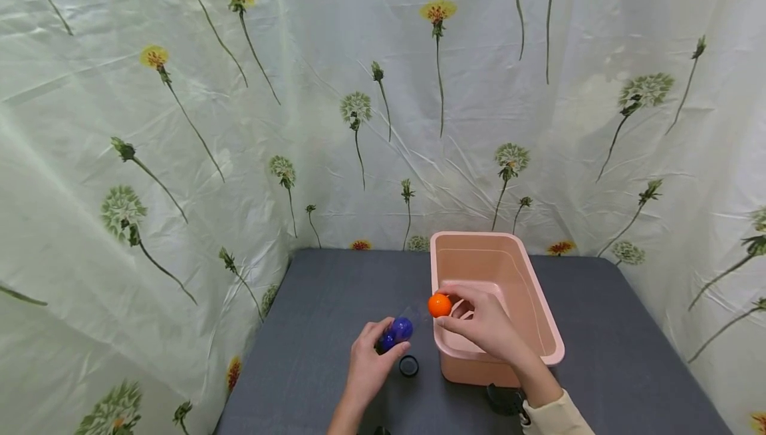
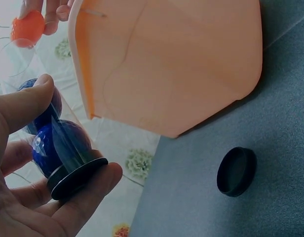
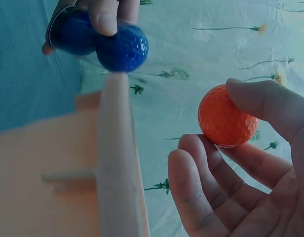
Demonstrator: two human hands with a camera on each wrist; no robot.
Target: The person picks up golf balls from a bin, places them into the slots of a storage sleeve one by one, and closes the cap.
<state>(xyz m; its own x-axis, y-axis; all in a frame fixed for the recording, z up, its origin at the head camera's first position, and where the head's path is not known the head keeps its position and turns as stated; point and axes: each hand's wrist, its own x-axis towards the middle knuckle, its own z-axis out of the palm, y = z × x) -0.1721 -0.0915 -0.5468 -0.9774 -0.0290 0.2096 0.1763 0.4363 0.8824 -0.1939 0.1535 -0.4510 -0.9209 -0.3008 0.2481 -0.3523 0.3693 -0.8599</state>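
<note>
My left hand (image 1: 368, 365) grips a clear plastic tube (image 2: 70, 148) with a black base. Two blue golf balls (image 1: 402, 328) sit inside it, toward the base end. An orange golf ball (image 1: 439, 305) is pinched between thumb and fingers of my right hand (image 1: 486, 320), above the left side of a pink bin (image 1: 535, 292). In the left wrist view the ball is close to the tube's open rim; whether they touch I cannot tell. A round black cap (image 1: 409, 366) lies on the table, just right of the left hand.
The bin stands on the dark grey tabletop (image 1: 335, 289), right of centre. A black object (image 1: 504, 400), partly hidden, is by the right wrist. Hanging sheets with a dandelion print (image 1: 356, 108) enclose the table at the back and sides.
</note>
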